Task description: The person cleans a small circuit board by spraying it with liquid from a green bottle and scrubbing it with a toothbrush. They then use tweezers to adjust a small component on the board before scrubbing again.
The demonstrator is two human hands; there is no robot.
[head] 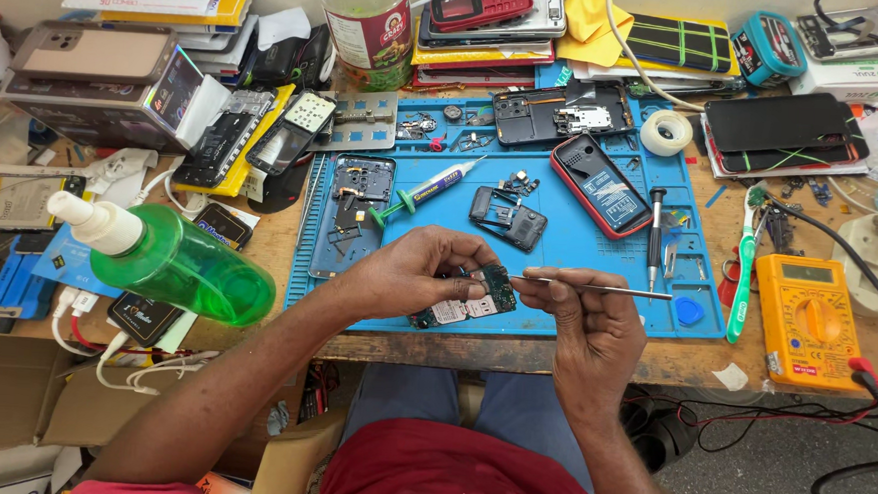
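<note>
My left hand (413, 271) grips a small green phone circuit board (476, 297) over the near edge of the blue work mat (599, 255). My right hand (580, 320) holds a thin metal pry tool (602, 287) level, its tip touching the board's right edge and its shaft pointing right. Both hands sit close together in front of me.
On the mat lie a red phone (595, 185), a black phone back (508, 218), a dark frame (356, 208), a glue syringe (424, 190), a screwdriver (655, 233). A green spray bottle (178, 261) stands left, a yellow multimeter (808, 318) right, a tape roll (665, 133) behind.
</note>
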